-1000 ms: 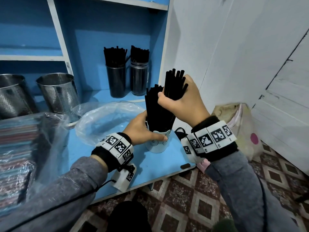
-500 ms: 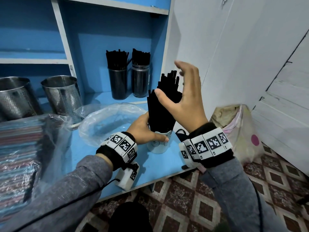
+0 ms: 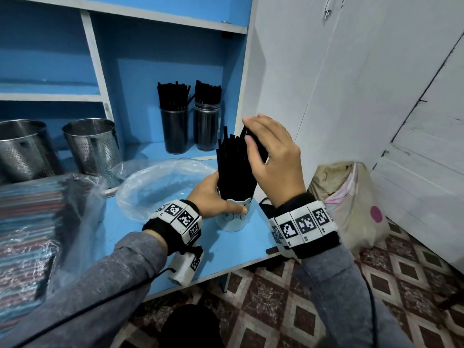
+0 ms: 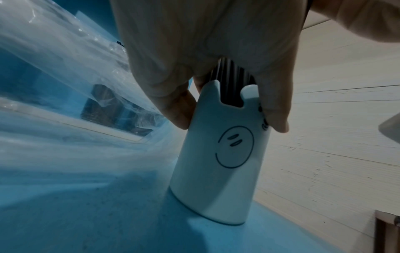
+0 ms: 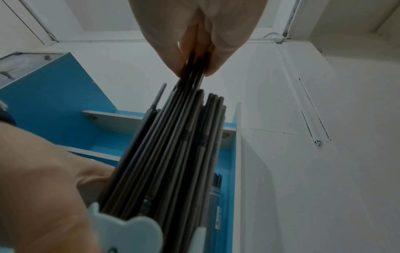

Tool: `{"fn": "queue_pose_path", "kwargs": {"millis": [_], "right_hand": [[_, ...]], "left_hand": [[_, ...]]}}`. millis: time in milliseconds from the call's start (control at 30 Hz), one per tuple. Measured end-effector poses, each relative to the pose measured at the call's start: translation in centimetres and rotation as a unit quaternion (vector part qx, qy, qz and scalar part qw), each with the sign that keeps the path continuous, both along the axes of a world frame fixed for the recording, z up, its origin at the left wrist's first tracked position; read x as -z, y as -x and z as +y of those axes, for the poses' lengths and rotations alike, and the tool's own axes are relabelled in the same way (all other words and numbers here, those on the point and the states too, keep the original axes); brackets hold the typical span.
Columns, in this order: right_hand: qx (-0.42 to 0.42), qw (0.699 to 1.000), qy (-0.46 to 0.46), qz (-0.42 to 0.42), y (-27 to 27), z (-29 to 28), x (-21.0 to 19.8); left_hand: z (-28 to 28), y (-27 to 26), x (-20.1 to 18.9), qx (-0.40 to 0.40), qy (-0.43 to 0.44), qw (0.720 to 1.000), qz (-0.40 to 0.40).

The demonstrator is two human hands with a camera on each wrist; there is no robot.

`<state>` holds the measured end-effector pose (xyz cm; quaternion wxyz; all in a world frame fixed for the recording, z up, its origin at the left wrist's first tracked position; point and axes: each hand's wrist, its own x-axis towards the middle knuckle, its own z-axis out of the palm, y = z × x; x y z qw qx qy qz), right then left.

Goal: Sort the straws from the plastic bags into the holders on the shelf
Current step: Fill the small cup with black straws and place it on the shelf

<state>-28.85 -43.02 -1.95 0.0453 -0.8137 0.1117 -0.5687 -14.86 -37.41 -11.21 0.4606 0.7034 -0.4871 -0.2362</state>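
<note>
A pale blue cup (image 3: 232,221) with cat ears and a drawn face (image 4: 223,154) stands near the front right corner of the blue shelf board (image 3: 226,259). A thick bundle of black straws (image 3: 233,167) stands upright in it. My left hand (image 3: 216,197) grips the cup at its rim, thumb across the front. Above it, my right hand (image 3: 253,136) pinches the tops of a few straws (image 5: 194,68) between thumb and fingers. These lean out to the right of the bundle (image 5: 173,154).
At the back of the shelf stand two dark holders (image 3: 174,129) (image 3: 208,126) full of black straws. Two perforated steel holders (image 3: 94,144) (image 3: 22,149) stand at the left. An empty clear bag (image 3: 160,184) lies mid-board, a bag of coloured straws (image 3: 27,234) lies left, and a cloth bag (image 3: 349,202) sits on the floor.
My right hand gripped a raised bundle of straws, then opened as the bundle sank into the cup. Now it pinches a few straw tops. My left hand stayed on the cup.
</note>
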Motion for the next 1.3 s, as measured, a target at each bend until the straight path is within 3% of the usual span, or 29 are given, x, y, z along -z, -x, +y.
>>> {"fn": "queue_pose_path", "kwargs": {"millis": [267,433,667,800,1000,1300], "right_hand": [[-0.026,0.998,-0.020,0.050,0.5,-0.6,1.7],[-0.066,0.986,-0.091,0.120,0.8,-0.7,1.1],[-0.003,0.998,-0.055,0.025,1.1,-0.8,0.9],[-0.032,0.998,-0.051,0.035,0.6,-0.6,1.4],[0.009,1.000,-0.015,0.008,-0.1,-0.1,2.5],[-0.050,0.997,-0.056,0.025,-0.8,-0.8,2.7]], "left_hand": [[-0.1,-0.1,0.1,-0.001,-0.004,1.000,0.004],[-0.1,-0.2,0.1,0.004,-0.004,1.000,0.009],[-0.2,-0.2,0.2,0.005,-0.007,1.000,0.008],[-0.1,-0.2,0.2,0.003,-0.003,1.000,0.007],[-0.1,-0.2,0.1,0.005,0.000,1.000,0.003],[-0.1,-0.1,0.1,0.008,0.006,1.000,0.009]]}}
